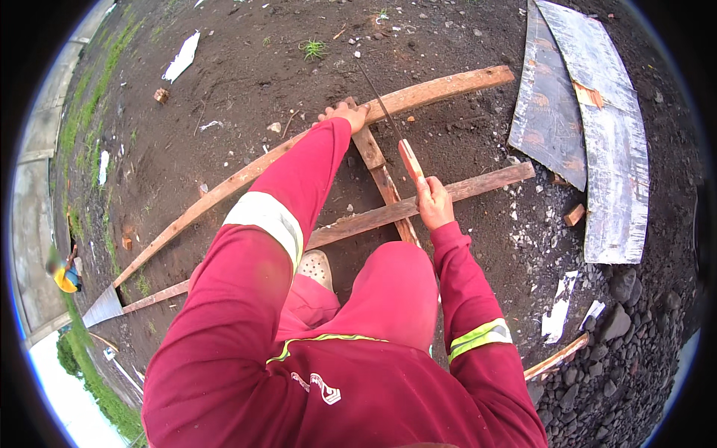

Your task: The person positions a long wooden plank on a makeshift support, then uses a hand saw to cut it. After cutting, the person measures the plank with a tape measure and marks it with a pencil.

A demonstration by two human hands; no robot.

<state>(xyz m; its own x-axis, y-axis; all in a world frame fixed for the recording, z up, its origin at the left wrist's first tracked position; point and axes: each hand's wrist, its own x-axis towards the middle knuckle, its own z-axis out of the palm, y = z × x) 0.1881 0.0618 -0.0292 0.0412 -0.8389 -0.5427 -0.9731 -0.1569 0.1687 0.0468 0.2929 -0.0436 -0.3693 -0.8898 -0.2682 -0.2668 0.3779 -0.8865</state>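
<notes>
My right hand (435, 203) is closed round the wooden handle of a handsaw (408, 159). The dark blade, seen nearly edge-on, points away from me and crosses the far long wooden beam (441, 86). Just left of the blade, my left hand (346, 115) presses on that beam, its fingers gripping over the wood. A shorter cross timber (370, 148) runs from under the left hand toward me. Nearer my knees lies a second long beam (373, 216), below the saw hand. Whether the blade has cut into the wood cannot be made out.
Weathered boards (616, 149) lie on the dark soil at the right, near a small wood block (574, 215) and grey stones (590, 381). A pale sheet (104, 307) covers the beams' left ends. Another person (67, 276) is far left, beside a concrete strip (33, 201).
</notes>
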